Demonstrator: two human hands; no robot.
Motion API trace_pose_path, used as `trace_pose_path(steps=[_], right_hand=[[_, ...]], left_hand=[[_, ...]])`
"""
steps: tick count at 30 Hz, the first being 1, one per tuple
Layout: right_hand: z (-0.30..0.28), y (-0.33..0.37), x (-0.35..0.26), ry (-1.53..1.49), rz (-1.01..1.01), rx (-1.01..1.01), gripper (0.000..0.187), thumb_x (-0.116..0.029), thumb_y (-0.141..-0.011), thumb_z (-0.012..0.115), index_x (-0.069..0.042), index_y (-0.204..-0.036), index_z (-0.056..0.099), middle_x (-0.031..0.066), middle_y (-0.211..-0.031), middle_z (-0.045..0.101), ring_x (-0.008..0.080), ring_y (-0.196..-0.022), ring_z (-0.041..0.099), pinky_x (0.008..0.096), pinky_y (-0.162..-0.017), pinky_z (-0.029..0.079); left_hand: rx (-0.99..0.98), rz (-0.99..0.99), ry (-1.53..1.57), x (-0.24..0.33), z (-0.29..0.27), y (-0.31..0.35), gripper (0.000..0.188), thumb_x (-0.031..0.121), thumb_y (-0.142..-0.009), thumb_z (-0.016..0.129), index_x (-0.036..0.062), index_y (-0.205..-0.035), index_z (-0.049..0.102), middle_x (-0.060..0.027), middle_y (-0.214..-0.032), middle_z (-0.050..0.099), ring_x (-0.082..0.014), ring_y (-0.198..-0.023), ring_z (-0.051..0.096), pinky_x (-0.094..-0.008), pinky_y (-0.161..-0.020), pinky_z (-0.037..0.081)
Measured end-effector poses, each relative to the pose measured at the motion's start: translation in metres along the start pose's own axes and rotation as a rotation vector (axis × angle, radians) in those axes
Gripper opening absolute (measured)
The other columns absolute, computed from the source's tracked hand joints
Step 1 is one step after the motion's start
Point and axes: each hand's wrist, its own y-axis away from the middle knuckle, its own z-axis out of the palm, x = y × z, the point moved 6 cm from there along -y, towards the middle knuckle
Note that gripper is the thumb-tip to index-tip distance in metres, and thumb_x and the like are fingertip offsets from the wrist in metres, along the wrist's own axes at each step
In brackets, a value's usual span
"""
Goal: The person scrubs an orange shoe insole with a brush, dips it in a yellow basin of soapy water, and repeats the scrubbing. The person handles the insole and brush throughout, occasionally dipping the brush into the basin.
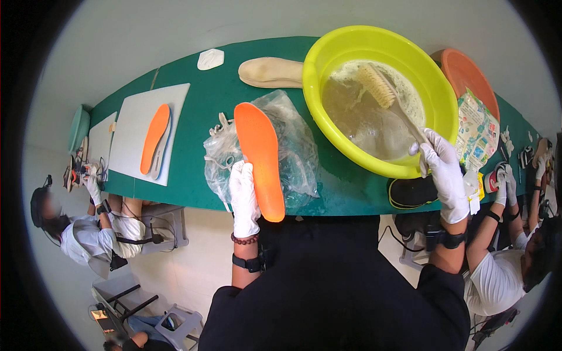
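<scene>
Your black clothing [345,281] filled the near part of the head view, behind both sets of fingers. Your left hand [243,196], in a white glove, had its fingers closed on the lower left edge of an orange insole [260,161], with most of its length reaching beyond and to the right of the fingertips. Holding it by the edge probably left its broad face clear. A crumpled clear plastic bag [298,158] lay on the green table [187,169] under and beyond those fingers.

Your gloved right hand [442,172] gripped the handle of a brush [404,114], its pale bristles ahead and to the left of the fingers, over foamy water [348,123]. That end grip likely spared the glove a soaking; whether the bristles touched the water, you could not tell. The yellow-green basin [316,105] stood just ahead of your right fingers, seemingly to put its water within easy reach.

The insole looked evenly orange, rounded at both ends and slimmer midway, tilted slightly with its far end leftward; its dampness could not be judged.
</scene>
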Motion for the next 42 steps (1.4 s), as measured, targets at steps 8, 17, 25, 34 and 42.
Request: trace_pose_path(steps=[8, 17, 25, 34, 42], right_hand=[[-0.001, -0.008, -0.006, 0.521, -0.352, 0.276, 0.039, -0.004, -0.091, 0.057, 0.001, -0.129, 0.056, 0.0181, -0.121, 0.064, 0.0216, -0.112, 0.061, 0.0293, -0.097, 0.044], [-0.007, -0.006, -0.007, 0.623, -0.325, 0.416, 0.034, -0.008, -0.092, 0.058, -0.003, -0.126, 0.061, 0.0183, -0.115, 0.066, 0.0209, -0.105, 0.065, 0.0294, -0.092, 0.047], [-0.005, 0.003, 0.02, 0.41, -0.143, 0.507, 0.036, -0.014, -0.097, 0.055, 0.004, -0.128, 0.057, 0.0108, -0.105, 0.07, 0.013, -0.095, 0.063, 0.0274, -0.085, 0.049], [0.018, 0.014, 0.026, -0.276, -0.03, 0.333, 0.037, -0.021, -0.099, 0.053, 0.002, -0.128, 0.052, 0.0011, -0.064, 0.058, 0.0018, -0.039, 0.036, 0.0163, -0.036, 0.026], [0.036, 0.017, 0.023, -0.339, -0.029, 0.307, 0.037, -0.019, -0.099, 0.053, 0.003, -0.128, 0.053, 0.0057, -0.068, 0.062, 0.0019, -0.04, 0.037, 0.0149, -0.038, 0.029]], left_hand=[[-0.092, -0.044, 0.066, 0.006, 0.01, -0.006, 0.022, 0.018, -0.097, 0.056, 0.0055, -0.114, 0.053, -0.0026, -0.096, 0.062, -0.0082, -0.079, 0.059, -0.0238, -0.068, 0.051], [-0.156, -0.154, 0.183, 0.014, 0.029, 0.0, 0.029, 0.017, -0.096, 0.058, 0.0073, -0.122, 0.05, -0.0047, -0.108, 0.061, -0.011, -0.087, 0.062, -0.0264, -0.072, 0.054], [-0.1, -0.19, 0.123, 0.005, 0.022, -0.011, 0.026, 0.025, -0.099, 0.053, 0.0048, -0.115, 0.053, -0.0056, -0.101, 0.064, -0.0128, -0.08, 0.064, -0.0268, -0.069, 0.055], [-0.185, -0.124, 0.004, 0.01, 0.036, -0.011, 0.028, 0.009, -0.094, 0.058, 0.0008, -0.12, 0.051, -0.0066, -0.109, 0.064, -0.0114, -0.095, 0.062, -0.0273, -0.084, 0.05], [-0.249, -0.11, 0.073, 0.01, 0.034, -0.011, 0.036, 0.015, -0.095, 0.058, -0.002, -0.127, 0.051, -0.0085, -0.113, 0.064, -0.0137, -0.096, 0.064, -0.0285, -0.084, 0.053]])
